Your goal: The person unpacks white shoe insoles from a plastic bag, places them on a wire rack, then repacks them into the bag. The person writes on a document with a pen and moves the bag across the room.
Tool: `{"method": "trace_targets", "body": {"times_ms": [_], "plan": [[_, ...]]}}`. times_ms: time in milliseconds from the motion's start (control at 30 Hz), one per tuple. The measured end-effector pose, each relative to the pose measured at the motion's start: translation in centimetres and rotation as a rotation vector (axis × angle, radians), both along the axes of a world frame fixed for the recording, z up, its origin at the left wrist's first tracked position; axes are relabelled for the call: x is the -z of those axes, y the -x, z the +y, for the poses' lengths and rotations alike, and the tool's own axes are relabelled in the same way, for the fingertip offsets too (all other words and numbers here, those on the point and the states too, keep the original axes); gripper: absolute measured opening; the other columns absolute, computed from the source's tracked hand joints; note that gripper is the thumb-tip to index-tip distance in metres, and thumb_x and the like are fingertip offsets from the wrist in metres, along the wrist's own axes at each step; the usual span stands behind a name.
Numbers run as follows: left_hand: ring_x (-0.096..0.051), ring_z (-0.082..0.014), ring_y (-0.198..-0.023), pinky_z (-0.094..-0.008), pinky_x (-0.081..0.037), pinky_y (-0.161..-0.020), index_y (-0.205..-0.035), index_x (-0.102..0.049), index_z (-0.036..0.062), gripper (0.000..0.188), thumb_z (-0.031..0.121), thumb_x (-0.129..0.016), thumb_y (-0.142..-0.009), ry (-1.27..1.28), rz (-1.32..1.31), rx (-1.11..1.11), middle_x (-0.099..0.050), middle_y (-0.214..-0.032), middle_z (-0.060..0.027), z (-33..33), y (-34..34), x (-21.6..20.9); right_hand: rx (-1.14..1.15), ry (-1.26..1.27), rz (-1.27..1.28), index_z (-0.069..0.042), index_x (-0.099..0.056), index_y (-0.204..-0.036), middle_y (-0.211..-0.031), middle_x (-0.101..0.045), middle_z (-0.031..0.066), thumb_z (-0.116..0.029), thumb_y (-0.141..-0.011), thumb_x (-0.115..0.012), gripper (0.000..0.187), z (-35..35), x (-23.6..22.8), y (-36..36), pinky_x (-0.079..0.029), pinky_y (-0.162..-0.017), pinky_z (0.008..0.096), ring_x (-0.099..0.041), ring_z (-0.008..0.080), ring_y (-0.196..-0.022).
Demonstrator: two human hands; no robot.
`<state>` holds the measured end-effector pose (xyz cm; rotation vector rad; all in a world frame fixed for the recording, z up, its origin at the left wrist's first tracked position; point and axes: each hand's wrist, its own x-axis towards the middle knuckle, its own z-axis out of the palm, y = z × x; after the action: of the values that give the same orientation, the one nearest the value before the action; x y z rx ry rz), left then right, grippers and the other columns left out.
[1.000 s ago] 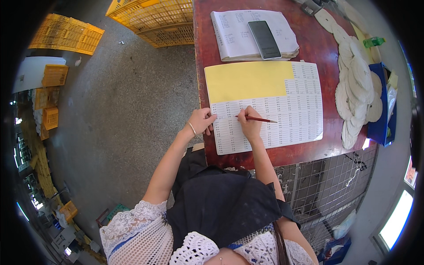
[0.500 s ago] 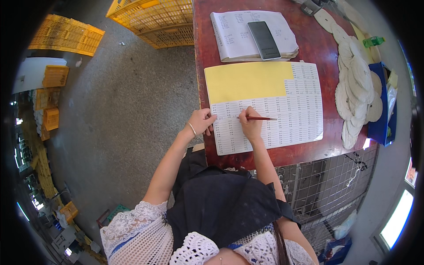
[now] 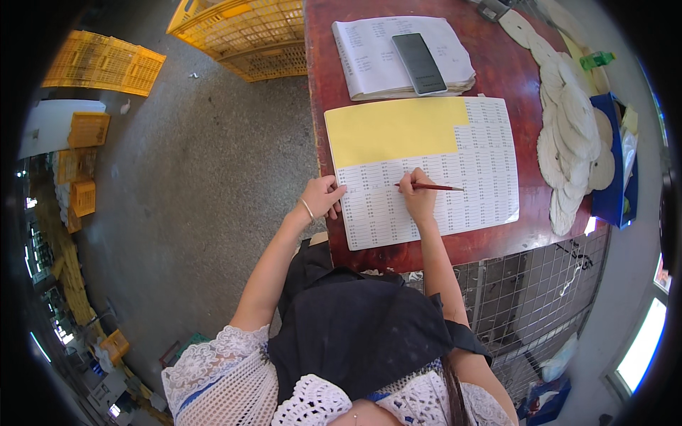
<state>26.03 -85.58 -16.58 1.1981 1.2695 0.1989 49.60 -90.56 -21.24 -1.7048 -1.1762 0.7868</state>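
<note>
A white sheet of printed labels (image 3: 433, 206) lies on the red table, its rows of small ruled blocks running across it. A plain yellow area (image 3: 391, 131) with a stepped right edge takes up its upper left part. My right hand (image 3: 419, 199) rests on the sheet, gripping a slim dark red pen (image 3: 442, 187) that lies almost level, its left end close to the printed rows. At the sheet's left edge, my left hand (image 3: 321, 197) has its fingers bent and its fingertips on the paper's margin.
Beyond the sheet, a dark phone (image 3: 419, 64) lies on a stack of written papers (image 3: 369, 53). Overlapping pale round discs (image 3: 568, 135) cover the table's right side, beside a blue bin (image 3: 616, 163) and a green bottle (image 3: 597, 60). Yellow crates (image 3: 245, 39) stand on the floor at the far left.
My right hand has slid a short way right along the printed row with the pen. My left hand stays at the sheet's edge. The view has shifted slightly.
</note>
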Motion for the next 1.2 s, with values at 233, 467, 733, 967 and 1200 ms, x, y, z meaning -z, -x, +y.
{"method": "trace_targets", "body": {"times_ms": [233, 467, 733, 967, 1200], "plan": [[-0.058, -0.0147, -0.042, -0.0249, -0.045, -0.035, -0.086, -0.056, -0.0042, 0.020, 0.016, -0.056, -0.091, -0.002, 0.012, 0.000, -0.061, -0.058, -0.0104, 0.0, 0.0, 0.1, 0.050, -0.028, 0.032, -0.003, -0.045, -0.060, -0.052, -0.055, 0.0079, -0.010, -0.084, -0.059, 0.028, 0.0, 0.1, -0.1, -0.039, -0.045, 0.0298, -0.052, 0.0151, -0.047], [-0.060, -0.0156, -0.045, -0.0259, -0.046, -0.037, -0.084, -0.055, -0.0047, 0.022, 0.017, -0.056, -0.091, 0.014, 0.033, 0.026, -0.063, -0.061, -0.0113, 0.2, 0.0, 0.0, 0.054, -0.058, 0.061, -0.003, -0.041, -0.060, -0.049, -0.045, 0.0063, -0.009, -0.084, -0.058, 0.030, 0.0, 0.1, -0.1, -0.035, -0.043, 0.0312, -0.042, 0.0129, -0.044], [-0.061, -0.0155, -0.046, -0.0250, -0.046, -0.038, -0.084, -0.055, -0.0038, 0.022, 0.017, -0.055, -0.091, 0.011, 0.031, 0.023, -0.063, -0.062, -0.0108, 0.1, 0.0, -0.2, 0.029, -0.079, 0.012, -0.002, -0.041, -0.061, -0.049, -0.045, 0.0076, -0.010, -0.084, -0.058, 0.030, -0.1, 0.3, -0.2, -0.034, -0.043, 0.0325, -0.040, 0.0144, -0.044], [-0.061, -0.0150, -0.045, -0.0241, -0.045, -0.037, -0.084, -0.055, -0.0032, 0.022, 0.018, -0.056, -0.091, 0.010, 0.037, 0.010, -0.063, -0.062, -0.0103, 0.0, 0.0, 0.0, 0.144, -0.043, 0.053, -0.003, -0.047, -0.063, -0.053, -0.055, 0.0069, -0.013, -0.087, -0.057, 0.028, -0.4, -0.6, -2.6, -0.040, -0.047, 0.0298, -0.050, 0.0132, -0.047], [-0.061, -0.0146, -0.045, -0.0238, -0.045, -0.037, -0.084, -0.055, -0.0029, 0.022, 0.018, -0.055, -0.091, 0.016, 0.039, 0.009, -0.063, -0.062, -0.0100, 0.0, -0.1, -0.3, 0.083, -0.025, -0.005, -0.003, -0.045, -0.062, -0.052, -0.054, 0.0053, -0.012, -0.086, -0.057, 0.029, -0.1, -0.2, -3.5, -0.040, -0.046, 0.0289, -0.049, 0.0117, -0.047]]}}
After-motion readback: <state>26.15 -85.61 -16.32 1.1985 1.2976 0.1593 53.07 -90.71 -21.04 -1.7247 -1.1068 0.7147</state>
